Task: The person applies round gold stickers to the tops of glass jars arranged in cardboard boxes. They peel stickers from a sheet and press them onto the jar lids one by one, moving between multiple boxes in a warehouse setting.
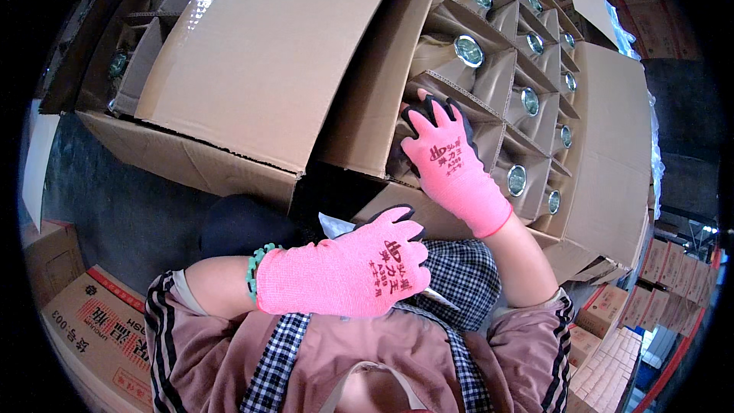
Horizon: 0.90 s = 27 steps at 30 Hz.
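Reaching Into a Divided Box of Glass Pieces

Reaching with the right hand [451, 160], gloved in pink, into a near cell of an open box [382, 84], just right of the frame's centre. Cannot tell if that grip is wide, narrow or closed on something, with fingertips partly sunk beside the dividers [497, 80]. Holding the left hand [352, 271], in a matching glove, across the chest below centre, with fingers curled; cannot tell if anything lies within that grip.

Visible around the right hand, toward the upper right: glass pieces [469, 51] with shiny round tops, set singly in cells. Visible farther out: a second open box [214, 160] at upper left, a printed carton [92, 336] at lower left, and stacked cartons [673, 271] near the right rim.
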Each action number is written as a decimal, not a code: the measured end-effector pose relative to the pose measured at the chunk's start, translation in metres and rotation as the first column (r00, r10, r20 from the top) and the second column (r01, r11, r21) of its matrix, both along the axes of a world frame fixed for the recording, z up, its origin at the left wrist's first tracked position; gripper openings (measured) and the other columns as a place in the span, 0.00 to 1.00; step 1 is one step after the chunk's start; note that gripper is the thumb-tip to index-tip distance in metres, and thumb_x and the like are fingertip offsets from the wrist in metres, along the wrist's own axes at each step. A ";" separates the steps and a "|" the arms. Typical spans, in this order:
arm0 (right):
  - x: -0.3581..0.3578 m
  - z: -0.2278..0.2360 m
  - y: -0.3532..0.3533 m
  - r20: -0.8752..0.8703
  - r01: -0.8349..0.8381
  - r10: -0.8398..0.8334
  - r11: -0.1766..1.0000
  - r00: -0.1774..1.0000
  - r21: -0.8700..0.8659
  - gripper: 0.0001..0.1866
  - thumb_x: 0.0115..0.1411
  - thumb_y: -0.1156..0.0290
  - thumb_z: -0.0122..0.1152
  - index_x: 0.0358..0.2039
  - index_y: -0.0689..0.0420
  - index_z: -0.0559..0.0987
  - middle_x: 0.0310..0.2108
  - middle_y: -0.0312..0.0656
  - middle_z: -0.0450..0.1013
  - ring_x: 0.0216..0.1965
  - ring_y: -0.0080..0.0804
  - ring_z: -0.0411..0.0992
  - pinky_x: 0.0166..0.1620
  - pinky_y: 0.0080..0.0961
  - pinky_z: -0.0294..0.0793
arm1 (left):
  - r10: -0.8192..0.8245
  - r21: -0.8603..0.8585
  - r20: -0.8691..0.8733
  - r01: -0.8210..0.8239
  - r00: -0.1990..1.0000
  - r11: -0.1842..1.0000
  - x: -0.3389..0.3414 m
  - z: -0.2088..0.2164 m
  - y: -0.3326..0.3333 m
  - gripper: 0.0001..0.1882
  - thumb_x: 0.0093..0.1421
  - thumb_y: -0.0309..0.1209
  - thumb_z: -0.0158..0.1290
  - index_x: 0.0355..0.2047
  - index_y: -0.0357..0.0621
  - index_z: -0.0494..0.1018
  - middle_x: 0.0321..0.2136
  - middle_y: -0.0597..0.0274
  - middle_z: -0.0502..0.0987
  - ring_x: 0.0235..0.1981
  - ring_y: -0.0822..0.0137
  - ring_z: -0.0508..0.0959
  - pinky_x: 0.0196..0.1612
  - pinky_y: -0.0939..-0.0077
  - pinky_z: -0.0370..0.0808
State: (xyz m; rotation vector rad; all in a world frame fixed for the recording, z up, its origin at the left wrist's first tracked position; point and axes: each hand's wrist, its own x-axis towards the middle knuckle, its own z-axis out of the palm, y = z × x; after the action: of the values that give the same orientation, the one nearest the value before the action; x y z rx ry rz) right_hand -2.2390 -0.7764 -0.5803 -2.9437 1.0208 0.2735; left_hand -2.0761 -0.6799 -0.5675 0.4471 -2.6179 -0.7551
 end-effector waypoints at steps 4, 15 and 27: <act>-0.003 0.001 -0.001 0.048 0.107 -0.108 0.994 0.993 0.018 0.14 0.38 0.73 0.59 0.31 0.56 0.75 0.48 0.49 0.63 0.55 0.52 0.55 0.55 0.52 0.53 | -0.014 0.020 0.004 0.014 1.000 1.000 0.000 0.001 -0.002 0.11 0.41 0.36 0.48 0.26 0.47 0.64 0.29 0.58 0.66 0.39 0.56 0.67 0.52 0.53 0.58; -0.056 0.069 0.060 0.753 0.266 -0.471 0.882 0.459 0.390 0.19 0.39 0.68 0.67 0.33 0.60 0.74 0.44 0.44 0.70 0.56 0.46 0.59 0.56 0.40 0.57 | 0.245 0.074 -0.015 -0.244 0.969 0.967 0.009 0.010 -0.012 0.10 0.43 0.34 0.53 0.25 0.46 0.67 0.28 0.58 0.67 0.38 0.56 0.68 0.49 0.54 0.61; -0.041 0.059 0.081 0.556 0.261 -0.397 0.914 0.731 0.310 0.11 0.31 0.74 0.66 0.20 0.57 0.75 0.26 0.36 0.73 0.46 0.45 0.67 0.50 0.40 0.63 | 0.464 -0.077 -0.024 -0.464 0.886 0.882 0.007 0.032 -0.016 0.14 0.41 0.35 0.56 0.31 0.50 0.72 0.32 0.61 0.68 0.46 0.51 0.66 0.50 0.39 0.55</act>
State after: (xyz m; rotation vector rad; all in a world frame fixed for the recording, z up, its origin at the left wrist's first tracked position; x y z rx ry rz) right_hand -2.2803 -0.6957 -0.5215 -2.3126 1.2612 -0.5180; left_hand -2.0690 -0.6958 -0.5352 1.0004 -2.3762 -0.4836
